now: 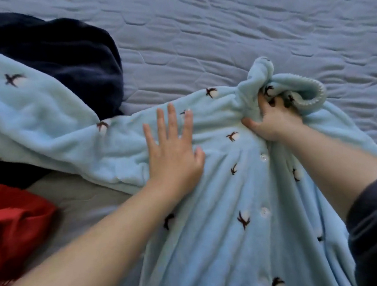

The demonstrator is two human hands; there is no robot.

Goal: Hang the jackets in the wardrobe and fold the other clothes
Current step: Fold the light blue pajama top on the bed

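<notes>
A light blue fleece pyjama top (pixel 223 208) with small dark penguin figures and white buttons lies spread on the bed, one sleeve stretching to the left. My left hand (pixel 172 148) presses flat on the top near the shoulder, fingers apart. My right hand (pixel 270 119) is closed on a bunch of fabric at the collar, where the cloth is gathered and twisted upward.
A dark navy garment (pixel 62 62) lies heaped at the upper left, partly under the blue sleeve. A red garment (pixel 14 226) sits at the left edge. The grey quilted bedspread (pixel 241 24) covers the bed beyond.
</notes>
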